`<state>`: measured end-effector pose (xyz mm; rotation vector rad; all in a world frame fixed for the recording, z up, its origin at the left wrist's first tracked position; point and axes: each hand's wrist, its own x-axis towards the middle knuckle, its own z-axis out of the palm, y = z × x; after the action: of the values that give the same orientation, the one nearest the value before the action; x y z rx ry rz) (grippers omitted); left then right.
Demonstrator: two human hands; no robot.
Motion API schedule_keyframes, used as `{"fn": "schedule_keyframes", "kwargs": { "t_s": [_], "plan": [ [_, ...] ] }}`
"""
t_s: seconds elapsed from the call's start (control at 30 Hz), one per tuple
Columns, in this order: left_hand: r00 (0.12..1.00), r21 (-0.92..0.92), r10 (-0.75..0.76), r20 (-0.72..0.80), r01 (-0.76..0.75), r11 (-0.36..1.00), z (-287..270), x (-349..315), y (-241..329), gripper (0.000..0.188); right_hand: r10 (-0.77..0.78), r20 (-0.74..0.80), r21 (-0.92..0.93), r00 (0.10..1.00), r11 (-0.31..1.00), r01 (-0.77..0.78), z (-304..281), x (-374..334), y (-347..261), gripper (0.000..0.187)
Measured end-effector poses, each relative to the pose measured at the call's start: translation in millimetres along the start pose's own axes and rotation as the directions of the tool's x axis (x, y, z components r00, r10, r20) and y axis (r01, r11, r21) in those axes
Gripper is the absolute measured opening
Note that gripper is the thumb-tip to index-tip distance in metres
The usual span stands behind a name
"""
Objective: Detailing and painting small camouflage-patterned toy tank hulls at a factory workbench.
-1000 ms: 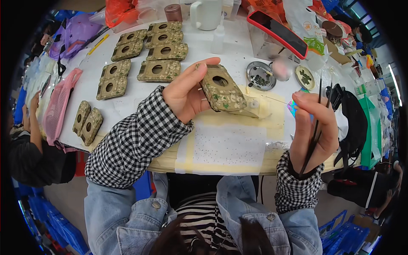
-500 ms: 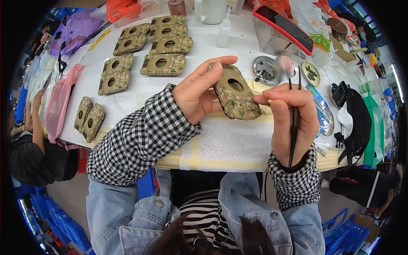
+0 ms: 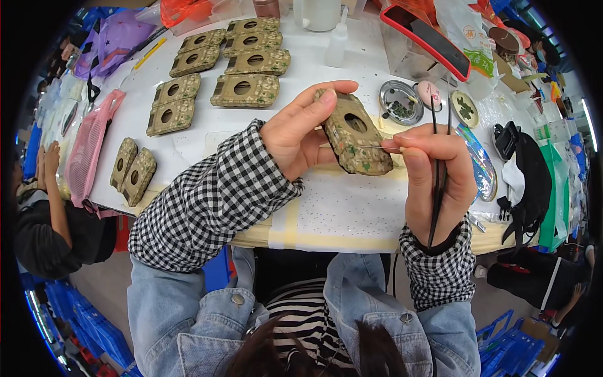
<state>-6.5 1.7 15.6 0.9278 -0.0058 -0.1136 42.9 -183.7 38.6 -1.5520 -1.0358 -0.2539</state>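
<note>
Your left hand (image 3: 295, 135) grips a plaque (image 3: 353, 141) above the table (image 3: 352, 207), tilted: olive-tan, mottled green, rounded corners, an oval hole near its upper end. Your right hand (image 3: 433, 173) pinches a thin stick (image 3: 364, 146) against its face, black tweezers (image 3: 438, 182) tucked alongside.

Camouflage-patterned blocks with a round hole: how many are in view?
11. One block is in the left hand; eight lie flat on the table at upper left; two stand on edge near its left border. Others may be hidden.
</note>
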Motion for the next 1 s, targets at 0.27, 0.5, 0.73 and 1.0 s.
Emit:
{"fn": "schedule_keyframes", "kwargs": {
  "t_s": [0.27,0.5,0.73,1.0],
  "plan": [
    [1.0,0.001,-0.012,0.006,0.012,1.0,-1.3,0.5,-0.1,0.047,0.033,0.004,0.026,0.999,0.999,-0.034,-0.6,-0.8,-1.0,0.009],
    [1.0,-0.036,-0.016,-0.021,0.016,0.999,-2.6,-0.3,3.0,0.042,0.062,-0.142,-0.092,0.988,0.993,-0.075,-20.3,2.0,-6.4,0.015],
    [0.991,-0.049,0.047,-0.126,-0.054,0.997,-9.2,4.5,-1.2,0.046,-0.092,0.017,-0.628,0.996,0.774,0.082,-24.0,3.5,12.4,0.011],
    [0.972,-0.038,0.07,-0.224,-0.08,0.996,-13.6,3.9,-1.6,0.045,-0.005,0.12,-0.635,0.993,0.768,0.081,-26.9,0.4,11.8,0.018]
  ]
}}
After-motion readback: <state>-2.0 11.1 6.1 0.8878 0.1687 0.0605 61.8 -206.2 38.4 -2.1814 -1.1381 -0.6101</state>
